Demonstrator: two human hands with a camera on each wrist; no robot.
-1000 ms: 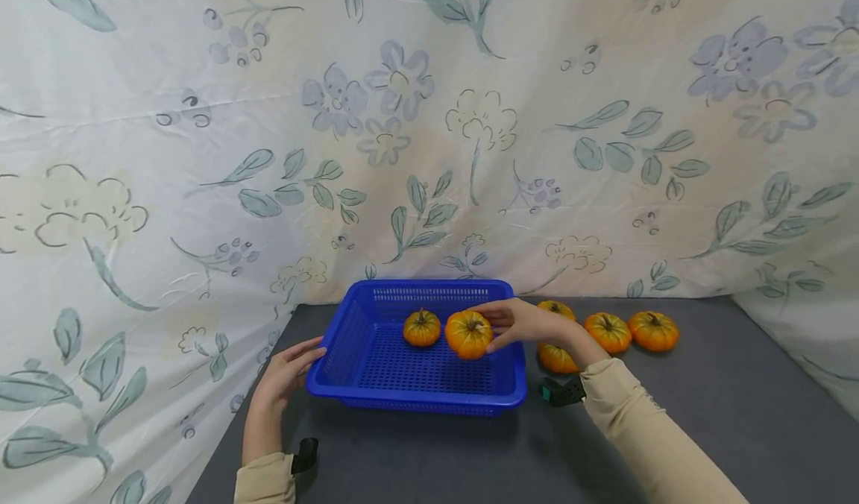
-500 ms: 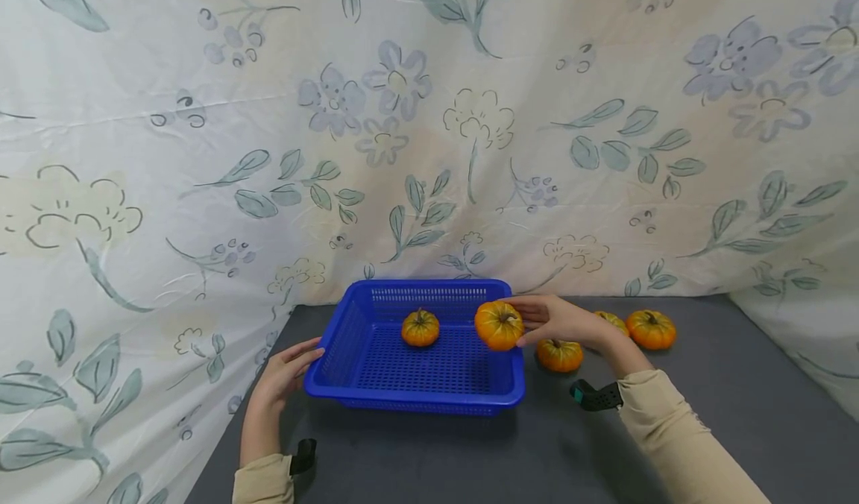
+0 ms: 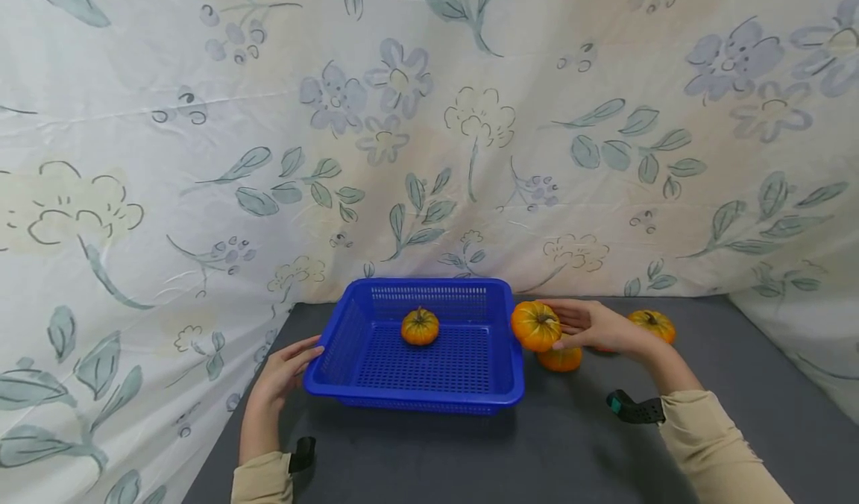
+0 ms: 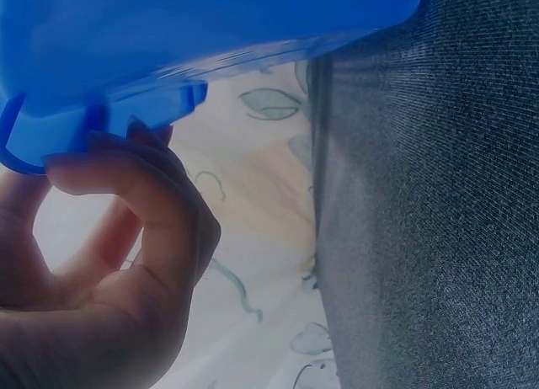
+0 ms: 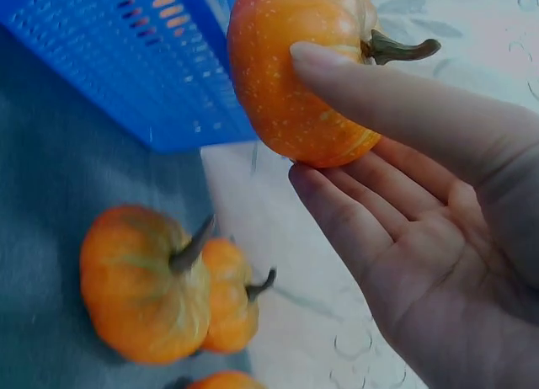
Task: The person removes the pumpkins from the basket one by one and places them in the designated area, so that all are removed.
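My right hand (image 3: 593,326) holds a small orange pumpkin (image 3: 535,326) between thumb and fingers, raised beside the right rim of the blue plastic basket (image 3: 416,398). In the right wrist view the thumb lies across the side of this pumpkin (image 5: 290,77), below its curved green stem. At the basket's left end, my left hand (image 3: 285,373) grips the rim. The left wrist view shows its fingers curled at the blue rim (image 4: 143,103). One pumpkin (image 3: 420,327) sits inside the basket, towards the back.
More pumpkins stand on the dark grey table (image 3: 403,459) right of the basket: one pumpkin (image 3: 561,360) below the held one, another pumpkin (image 3: 654,325) farther right, others partly hidden by my right hand. A floral cloth (image 3: 416,116) hangs behind the table and along its left.
My right hand has carried its pumpkin rightwards, from over the basket's inside to just past the right rim. The left hand, basket and the pumpkin inside stay put.
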